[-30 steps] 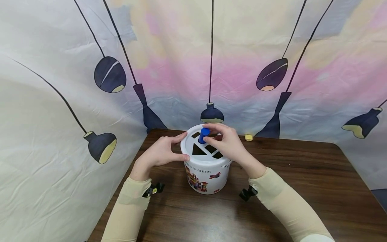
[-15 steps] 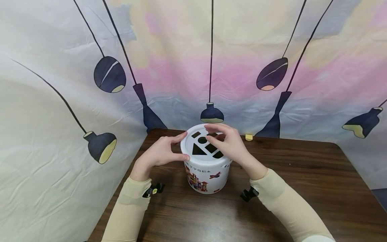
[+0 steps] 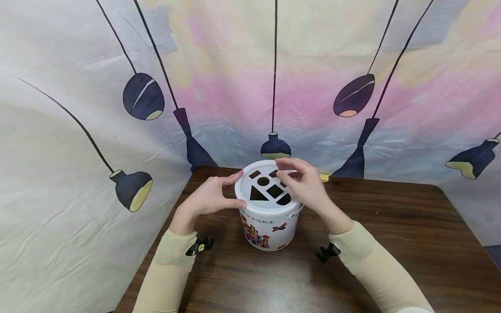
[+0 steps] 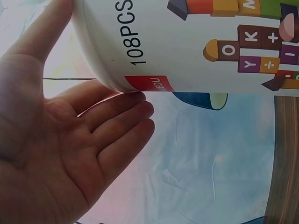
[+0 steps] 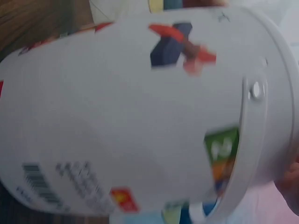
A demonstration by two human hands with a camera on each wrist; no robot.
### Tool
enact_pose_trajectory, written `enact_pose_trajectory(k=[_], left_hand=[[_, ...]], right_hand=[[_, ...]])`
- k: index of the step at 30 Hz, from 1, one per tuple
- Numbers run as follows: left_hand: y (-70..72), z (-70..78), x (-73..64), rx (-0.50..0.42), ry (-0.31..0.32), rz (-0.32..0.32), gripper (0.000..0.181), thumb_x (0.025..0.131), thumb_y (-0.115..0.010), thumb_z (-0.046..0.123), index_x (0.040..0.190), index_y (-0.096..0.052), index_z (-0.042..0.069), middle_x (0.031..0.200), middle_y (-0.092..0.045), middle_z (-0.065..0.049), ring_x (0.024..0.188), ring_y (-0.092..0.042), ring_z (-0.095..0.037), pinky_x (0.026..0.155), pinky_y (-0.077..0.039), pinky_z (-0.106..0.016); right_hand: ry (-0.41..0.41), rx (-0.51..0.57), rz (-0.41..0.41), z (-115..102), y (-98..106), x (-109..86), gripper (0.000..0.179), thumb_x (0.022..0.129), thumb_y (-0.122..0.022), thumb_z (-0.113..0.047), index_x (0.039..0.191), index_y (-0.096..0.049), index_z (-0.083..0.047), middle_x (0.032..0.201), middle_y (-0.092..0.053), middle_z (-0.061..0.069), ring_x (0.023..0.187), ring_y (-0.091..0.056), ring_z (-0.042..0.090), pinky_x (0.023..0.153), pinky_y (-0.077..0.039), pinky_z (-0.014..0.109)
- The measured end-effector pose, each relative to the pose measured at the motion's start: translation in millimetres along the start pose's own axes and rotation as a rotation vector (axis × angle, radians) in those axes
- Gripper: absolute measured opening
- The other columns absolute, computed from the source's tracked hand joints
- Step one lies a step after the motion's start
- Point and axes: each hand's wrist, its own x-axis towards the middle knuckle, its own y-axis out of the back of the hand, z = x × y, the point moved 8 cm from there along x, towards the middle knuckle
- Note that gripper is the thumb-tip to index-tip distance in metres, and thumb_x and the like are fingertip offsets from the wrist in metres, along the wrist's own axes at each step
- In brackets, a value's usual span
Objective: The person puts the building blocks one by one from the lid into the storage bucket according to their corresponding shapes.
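A white bucket (image 3: 270,230) with printed block pictures stands upright on the table. Its white lid (image 3: 244,186) has several cut-out holes, among them a round hole (image 3: 263,181) and a triangular one. My left hand (image 3: 207,195) rests against the lid's left rim, thumb at the front and fingers farther back. In the left wrist view those fingers are nearly straight, tips at the bucket's side. My right hand (image 3: 305,182) hovers over the lid's right part, thumb and fingers apart with nothing between them. The right wrist view mostly shows the bucket's side and white handle (image 5: 252,130), blurred.
A small yellow block (image 3: 324,178) lies at the back edge of the dark wooden table (image 3: 391,226), partly behind my right hand. Behind the table hangs a cloth (image 3: 235,87) printed with lamps. Each wrist wears a small black camera.
The blue cylinder my right hand pinched at the round hole has gone from sight, and the hole shows dark. My right hand has drawn back to the right. My left hand stays on the rim.
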Motion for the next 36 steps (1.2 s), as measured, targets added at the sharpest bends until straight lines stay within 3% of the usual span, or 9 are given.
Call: enact_pose_trajectory(k=[7, 12, 17, 22, 25, 29, 32, 36], left_hand=[[0.1, -0.8, 0.0, -0.002, 0.002, 0.009, 0.099, 0.083, -0.091, 0.052, 0.165, -0.044, 0.020, 0.161, -0.050, -0.006, 0.148, -0.048, -0.027, 0.115, -0.045, -0.055], [0.5, -0.1, 0.4, 0.003, 0.000, 0.010, 0.100, 0.083, -0.091, 0.053, 0.164, -0.044, 0.020, 0.160, -0.052, -0.007, 0.146, -0.051, -0.027, 0.114, -0.046, -0.055], [-0.1, -0.2, 0.4, 0.015, -0.001, 0.005, 0.100, 0.083, -0.090, 0.054, 0.165, -0.043, 0.019, 0.161, -0.051, -0.008, 0.147, -0.049, -0.029, 0.115, -0.045, -0.056], [0.1, 0.5, -0.4, 0.015, 0.001, 0.005, 0.099, 0.084, -0.090, 0.053, 0.165, -0.044, 0.019, 0.160, -0.051, -0.010, 0.146, -0.051, -0.029, 0.114, -0.045, -0.057], [0.3, 0.3, -0.6, 0.015, 0.002, 0.002, 0.098, 0.085, -0.089, 0.052, 0.165, -0.044, 0.019, 0.159, -0.052, -0.011, 0.142, -0.055, -0.028, 0.112, -0.047, -0.057], [0.3, 0.1, -0.7, 0.007, 0.002, 0.000, 0.098, 0.085, -0.090, 0.051, 0.165, -0.043, 0.020, 0.160, -0.052, -0.008, 0.145, -0.052, -0.027, 0.113, -0.046, -0.054], [0.1, -0.6, -0.9, 0.005, 0.005, 0.001, 0.099, 0.084, -0.091, 0.051, 0.165, -0.043, 0.020, 0.161, -0.051, -0.006, 0.147, -0.049, -0.027, 0.114, -0.046, -0.054], [-0.4, -2.3, -0.9, 0.010, 0.011, 0.005, 0.100, 0.084, -0.090, 0.052, 0.165, -0.042, 0.021, 0.161, -0.051, -0.005, 0.147, -0.049, -0.026, 0.115, -0.045, -0.053]], right_hand=[[-0.071, 0.036, 0.198, 31, 47, -12.9, 0.029, 0.104, -0.071, -0.010, 0.131, -0.075, 0.001, 0.127, -0.074, 0.017, 0.110, -0.068, 0.004, 0.090, -0.055, 0.019], [-0.178, 0.019, 0.231, 60, 72, -24.2, 0.033, 0.108, -0.067, -0.017, 0.137, -0.072, -0.002, 0.134, -0.070, 0.021, 0.113, -0.067, 0.005, 0.089, -0.054, 0.017], [-0.318, 0.019, 0.254, 107, 86, -37.5, 0.037, 0.109, -0.066, -0.023, 0.139, -0.070, -0.001, 0.136, -0.068, 0.024, 0.109, -0.067, 0.009, 0.086, -0.054, 0.017], [-0.427, -0.139, 0.225, 157, 94, -51.5, 0.038, 0.109, -0.065, -0.024, 0.141, -0.069, -0.004, 0.136, -0.071, 0.019, 0.107, -0.066, 0.011, 0.080, -0.051, 0.015], [-0.459, -0.246, 0.199, 181, 99, -56.1, 0.038, 0.109, -0.064, -0.021, 0.142, -0.069, -0.004, 0.134, -0.072, 0.018, 0.111, -0.068, 0.022, 0.081, -0.051, 0.021], [-0.457, -0.353, 0.158, 203, 102, -55.8, 0.037, 0.108, -0.065, -0.016, 0.141, -0.068, -0.001, 0.130, -0.072, 0.023, 0.116, -0.066, 0.039, 0.089, -0.054, 0.042], [-0.437, -0.406, 0.124, 213, 103, -52.8, 0.037, 0.107, -0.065, -0.013, 0.140, -0.068, 0.002, 0.128, -0.071, 0.026, 0.118, -0.064, 0.044, 0.096, -0.051, 0.056], [-0.427, -0.430, 0.097, 222, 104, -48.7, 0.037, 0.107, -0.065, -0.011, 0.140, -0.067, 0.004, 0.128, -0.070, 0.028, 0.120, -0.063, 0.047, 0.100, -0.049, 0.061]])
